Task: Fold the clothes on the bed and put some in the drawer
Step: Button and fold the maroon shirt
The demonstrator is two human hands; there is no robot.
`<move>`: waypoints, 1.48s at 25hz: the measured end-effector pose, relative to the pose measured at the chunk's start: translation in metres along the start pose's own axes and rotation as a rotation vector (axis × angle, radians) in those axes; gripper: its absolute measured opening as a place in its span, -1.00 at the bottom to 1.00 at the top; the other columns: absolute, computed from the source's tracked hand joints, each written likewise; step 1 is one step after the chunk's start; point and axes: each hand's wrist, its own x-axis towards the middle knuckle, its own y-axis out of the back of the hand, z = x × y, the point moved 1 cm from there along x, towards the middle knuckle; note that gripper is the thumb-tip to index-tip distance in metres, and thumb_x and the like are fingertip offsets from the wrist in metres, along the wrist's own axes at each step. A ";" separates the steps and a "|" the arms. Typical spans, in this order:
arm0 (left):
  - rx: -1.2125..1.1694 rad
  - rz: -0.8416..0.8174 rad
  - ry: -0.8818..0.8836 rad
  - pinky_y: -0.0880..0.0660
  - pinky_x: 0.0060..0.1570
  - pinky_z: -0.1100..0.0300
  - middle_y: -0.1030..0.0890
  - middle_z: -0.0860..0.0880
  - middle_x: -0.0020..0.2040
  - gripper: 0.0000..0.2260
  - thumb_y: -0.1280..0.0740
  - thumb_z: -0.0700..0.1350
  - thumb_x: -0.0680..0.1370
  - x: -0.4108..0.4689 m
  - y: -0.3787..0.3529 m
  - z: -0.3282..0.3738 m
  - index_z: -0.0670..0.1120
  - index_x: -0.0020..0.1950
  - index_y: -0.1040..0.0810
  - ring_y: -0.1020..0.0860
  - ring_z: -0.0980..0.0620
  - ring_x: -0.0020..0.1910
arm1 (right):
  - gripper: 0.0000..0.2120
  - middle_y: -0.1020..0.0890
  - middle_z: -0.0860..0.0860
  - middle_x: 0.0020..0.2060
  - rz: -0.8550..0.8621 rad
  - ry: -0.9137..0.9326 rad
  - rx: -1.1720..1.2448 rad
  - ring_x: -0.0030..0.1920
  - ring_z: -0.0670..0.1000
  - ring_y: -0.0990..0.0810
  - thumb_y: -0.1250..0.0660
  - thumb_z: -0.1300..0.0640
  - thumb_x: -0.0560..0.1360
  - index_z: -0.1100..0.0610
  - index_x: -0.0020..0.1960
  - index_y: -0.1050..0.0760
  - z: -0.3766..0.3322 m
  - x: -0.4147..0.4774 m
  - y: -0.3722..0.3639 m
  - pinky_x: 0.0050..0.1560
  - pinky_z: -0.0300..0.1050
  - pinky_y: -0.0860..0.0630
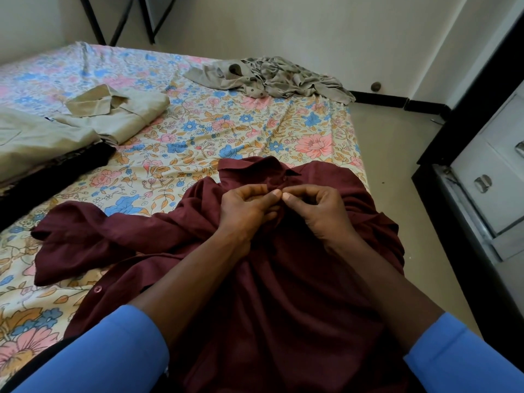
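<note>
A maroon shirt (283, 293) lies spread face up on the near part of the bed (204, 129), collar pointing away, one sleeve flung out to the left. My left hand (246, 211) and my right hand (320, 211) meet just below the collar, both pinching the shirt's front placket at a button. A folded beige shirt (124, 112) rests at the left, overlapping another beige garment (37, 137) and a dark garment (56, 171). A crumpled grey patterned garment (272, 78) lies at the bed's far right corner.
White drawers with metal handles (487, 171) in a dark frame stand at the right, across a narrow strip of floor. Black metal legs (119, 21) stand against the far wall behind the bed. A small round object (376, 86) sits by the baseboard.
</note>
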 end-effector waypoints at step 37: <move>1.189 0.122 -0.724 -0.45 -0.21 0.12 -0.60 0.10 -0.15 -0.90 -0.37 0.00 0.63 0.022 -0.026 -0.011 0.02 0.00 -0.50 -0.56 0.07 -0.22 | -0.91 -0.75 0.04 -0.16 0.178 -0.303 -0.016 -0.05 0.08 -0.74 -0.58 0.08 0.47 0.06 -0.10 -0.69 0.025 0.000 0.042 0.11 0.15 -0.68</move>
